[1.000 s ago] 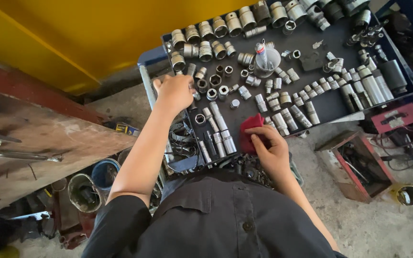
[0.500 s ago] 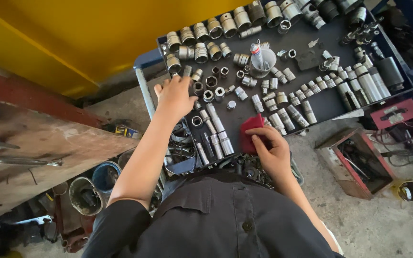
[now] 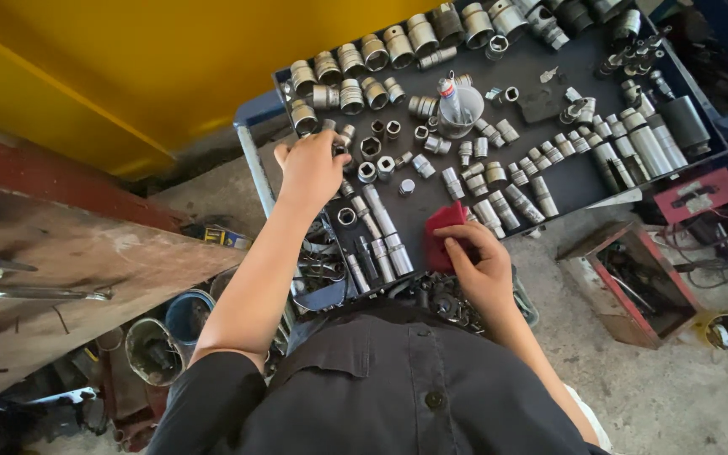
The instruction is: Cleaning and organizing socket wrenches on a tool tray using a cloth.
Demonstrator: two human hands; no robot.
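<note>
Yellow panel (image 3: 128, 67) fills upper left; worn wooden bench (image 3: 69, 253) below, metal bar (image 3: 35, 293) lying on it. Blue bucket (image 3: 187, 312) on floor beside. Left hand (image 3: 312, 168) reaches onto dark tool tray (image 3: 566, 168), fingers curled over small sockets (image 3: 343, 139) near tray's left edge; what it pinches, cannot tell. Right hand (image 3: 482, 265) closed on red rag (image 3: 444, 240) at tray's near edge. Red toolbox (image 3: 634, 282) open on floor, right.

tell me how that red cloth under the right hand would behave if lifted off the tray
The red cloth looks soft and folded, so it would probably droop and unfold. It seems light for its size. Being pinned by the right hand, it likely slides over the dark tray rather than rolling.
</note>
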